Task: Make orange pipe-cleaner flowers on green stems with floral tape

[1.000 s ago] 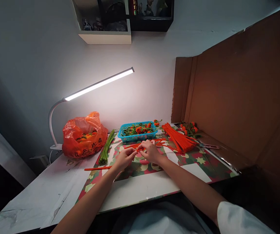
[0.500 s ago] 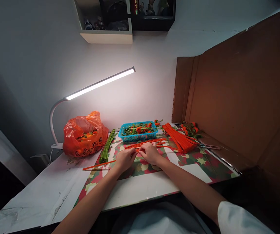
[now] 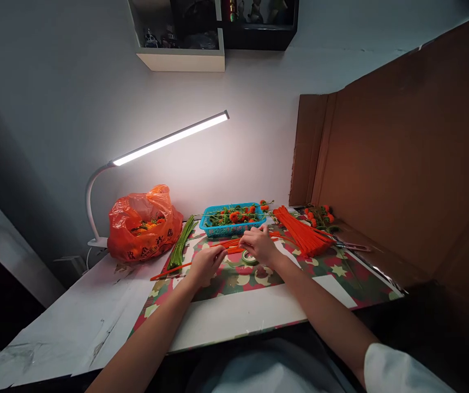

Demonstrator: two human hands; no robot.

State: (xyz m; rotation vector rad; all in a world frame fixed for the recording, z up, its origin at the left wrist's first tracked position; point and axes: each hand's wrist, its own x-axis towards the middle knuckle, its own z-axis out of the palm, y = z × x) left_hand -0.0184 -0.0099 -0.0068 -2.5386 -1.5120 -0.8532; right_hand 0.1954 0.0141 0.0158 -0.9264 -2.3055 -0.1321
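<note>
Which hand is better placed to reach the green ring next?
Probably the right hand: it is right by the green ring. The left hand sits farther off, holding an orange strip.

We find the green ring (image 3: pixel 249 263) partly hidden by the right hand (image 3: pixel 260 245). The wall shelf (image 3: pixel 182 62) is cropped above.
</note>
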